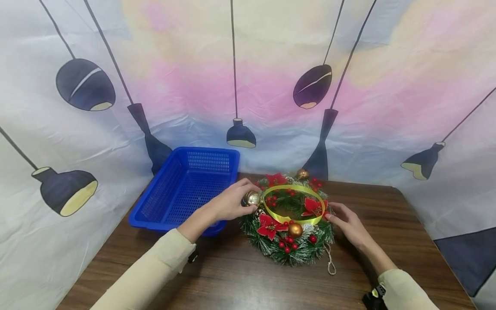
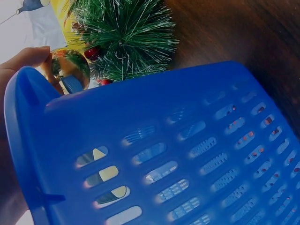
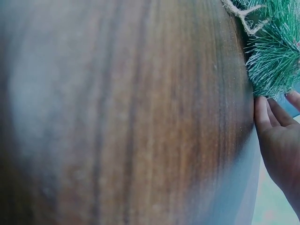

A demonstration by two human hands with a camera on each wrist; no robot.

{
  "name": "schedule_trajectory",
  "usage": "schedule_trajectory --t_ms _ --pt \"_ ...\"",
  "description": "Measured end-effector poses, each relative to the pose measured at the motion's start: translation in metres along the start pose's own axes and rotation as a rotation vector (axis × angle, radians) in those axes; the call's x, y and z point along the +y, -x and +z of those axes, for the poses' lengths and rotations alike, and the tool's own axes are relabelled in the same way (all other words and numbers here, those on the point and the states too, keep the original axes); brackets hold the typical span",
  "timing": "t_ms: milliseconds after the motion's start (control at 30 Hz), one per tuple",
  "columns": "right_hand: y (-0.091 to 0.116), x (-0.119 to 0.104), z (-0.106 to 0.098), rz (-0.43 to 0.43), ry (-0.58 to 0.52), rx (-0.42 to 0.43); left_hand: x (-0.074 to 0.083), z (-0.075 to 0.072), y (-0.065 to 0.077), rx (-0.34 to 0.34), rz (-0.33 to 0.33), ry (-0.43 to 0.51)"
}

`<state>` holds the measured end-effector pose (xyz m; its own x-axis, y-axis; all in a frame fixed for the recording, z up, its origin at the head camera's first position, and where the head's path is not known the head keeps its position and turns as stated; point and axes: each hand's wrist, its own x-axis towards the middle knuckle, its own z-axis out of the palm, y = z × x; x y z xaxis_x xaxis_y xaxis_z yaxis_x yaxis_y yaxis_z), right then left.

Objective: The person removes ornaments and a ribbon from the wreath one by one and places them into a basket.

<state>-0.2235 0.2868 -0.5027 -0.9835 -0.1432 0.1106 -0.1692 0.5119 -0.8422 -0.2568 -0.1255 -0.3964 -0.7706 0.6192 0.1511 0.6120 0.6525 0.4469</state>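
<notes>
A green Christmas wreath (image 1: 288,254) with frosted needles, red poinsettias, berries and baubles lies on the wooden table. My left hand (image 1: 231,200) pinches a shiny gold bauble (image 1: 252,198) at the wreath's left side; the left wrist view has the same bauble (image 2: 70,70) beside the fingertips. A yellow ribbon loop (image 1: 294,187) spans the wreath's top, its left end close to the bauble. At the right edge, my right hand (image 1: 350,226) grips the wreath, thumb by a red poinsettia (image 1: 313,207). In the right wrist view, the fingers (image 3: 263,115) meet the green needles (image 3: 276,65).
A blue plastic basket (image 1: 135,220) with slotted walls stands left of the wreath, under my left forearm. A twine loop (image 1: 331,263) hangs off the wreath's lower right onto the table (image 1: 240,280). Behind the table hangs a cloth printed with lamps (image 1: 240,133).
</notes>
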Motion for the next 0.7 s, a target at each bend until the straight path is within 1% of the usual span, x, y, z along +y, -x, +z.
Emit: schedule_trajectory --t_ms 267,533,700 --pt "0.0002 0.0007 -0.0003 -0.008 0.003 0.005 0.0008 0.0022 -0.0012 -0.016 -0.02 -0.008" --pt "0.0016 0.0008 -0.0002 -0.009 -0.001 0.005 0.0025 0.0034 -0.0032 -0.001 0.009 -0.008" --pt "0.0011 0.0002 0.0006 -0.008 -0.003 0.008 0.0033 0.0045 -0.0046 0.039 0.036 -0.003"
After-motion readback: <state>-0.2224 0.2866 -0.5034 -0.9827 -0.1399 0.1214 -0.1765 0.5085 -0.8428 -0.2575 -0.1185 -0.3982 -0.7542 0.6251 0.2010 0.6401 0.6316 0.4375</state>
